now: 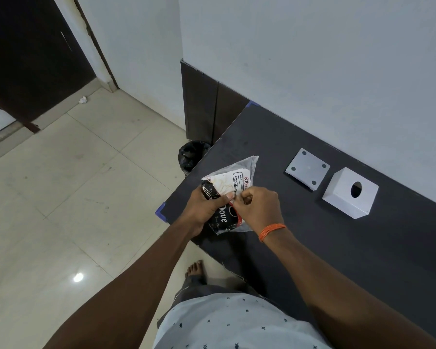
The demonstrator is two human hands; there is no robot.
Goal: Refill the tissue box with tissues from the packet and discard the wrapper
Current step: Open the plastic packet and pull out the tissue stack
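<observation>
Packet: plastic-wrapped, black, white and red print, held above near corner of table. Left hand: grip closed round packet's left side, thumb across front. Right hand: grip pinching wrapper edge at mid-packet; orange thread band at wrist. Box: white, round hole on top, on table to right. Base plate: white, flat, just beside box. Bin: black-lined, on floor beyond table's far edge.

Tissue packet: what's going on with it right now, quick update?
Left hand and right hand both grip tissue packet over table edge. Tissue box and base plate apart. Bin beside table. Nothing in the way.
</observation>
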